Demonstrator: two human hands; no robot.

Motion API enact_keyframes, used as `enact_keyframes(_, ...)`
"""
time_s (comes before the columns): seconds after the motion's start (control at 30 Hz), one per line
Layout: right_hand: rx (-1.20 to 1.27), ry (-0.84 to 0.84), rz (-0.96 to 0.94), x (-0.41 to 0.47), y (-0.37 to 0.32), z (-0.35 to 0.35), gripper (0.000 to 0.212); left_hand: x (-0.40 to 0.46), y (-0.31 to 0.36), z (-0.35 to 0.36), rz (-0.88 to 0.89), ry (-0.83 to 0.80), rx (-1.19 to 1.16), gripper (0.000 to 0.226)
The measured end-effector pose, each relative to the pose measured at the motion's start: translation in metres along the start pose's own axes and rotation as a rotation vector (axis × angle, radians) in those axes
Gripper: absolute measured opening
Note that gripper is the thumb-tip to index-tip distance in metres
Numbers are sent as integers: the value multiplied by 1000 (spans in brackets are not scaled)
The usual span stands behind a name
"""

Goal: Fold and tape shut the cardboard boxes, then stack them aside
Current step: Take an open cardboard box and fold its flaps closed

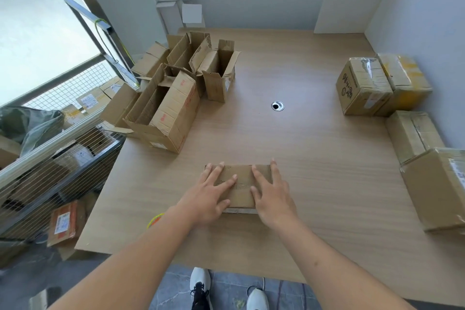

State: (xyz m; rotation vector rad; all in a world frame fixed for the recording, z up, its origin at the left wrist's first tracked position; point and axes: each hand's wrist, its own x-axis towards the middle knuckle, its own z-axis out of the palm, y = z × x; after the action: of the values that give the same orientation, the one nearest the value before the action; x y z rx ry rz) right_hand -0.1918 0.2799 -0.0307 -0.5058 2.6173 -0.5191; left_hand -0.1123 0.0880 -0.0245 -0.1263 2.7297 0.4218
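A small cardboard box (239,185) is pinned flat on the wooden table (314,158) near its front edge, directly beneath both palms. It is pressed by the left hand (207,195) at its 9 o'clock end and by the right hand (273,196) at its 3 o'clock end, all fingers straight and spread, nothing curled round it. Its top flaps are folded down, a perforated seam showing between the hands. Open boxes (176,88) are seen at 11 o'clock, closed boxes (364,85) at 2 o'clock.
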Motion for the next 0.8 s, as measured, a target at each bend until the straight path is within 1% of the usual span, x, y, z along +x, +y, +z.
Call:
enact_keyframes(0.07, -54, 16, -24, -3, 2, 7, 52, -9, -2, 7, 14, 63, -94, 64)
enact_keyframes(0.13, -59, 19, -13, -5, 2, 12, 52, -19, -6, 12, -2, 174, -262, 63)
enact_keyframes(0.2, -61, 27, 6, -4, 3, 18, 52, -31, -16, 20, -101, 305, -413, 57)
enact_keyframes(0.27, -84, 75, -6, -4, 1, 25, 52, -43, -29, 31, -237, 397, -458, 55)
enact_keyframes(0.3, -97, 91, -12, -3, 0, 30, 53, -49, -37, 36, -317, 392, -443, 56)
enact_keyframes(0.33, -100, 96, -6, -4, 0, 34, 53, -54, -46, 42, -398, 350, -403, 59)
enact_keyframes(0.4, -94, 108, 11, -7, -4, 40, 52, -64, -61, 54, -509, 229, -322, 67)
enact_keyframes(0.5, -85, 108, 41, -16, -10, 43, 51, -77, -79, 77, -540, 49, -254, 87)
enact_keyframes(0.57, -94, 107, 44, -22, -16, 45, 51, -85, -90, 90, -536, -25, -241, 100)
enact_keyframes(0.63, -115, 113, 35, -28, -23, 50, 51, -89, -101, 101, -499, -18, -244, 106)
enact_keyframes(0.7, -125, 131, 38, -34, -28, 56, 51, -92, -111, 108, -453, 42, -245, 110)
enact_keyframes(0.8, -108, 144, 74, -43, -36, 63, 50, -101, -125, 107, -433, 167, -386, 113)
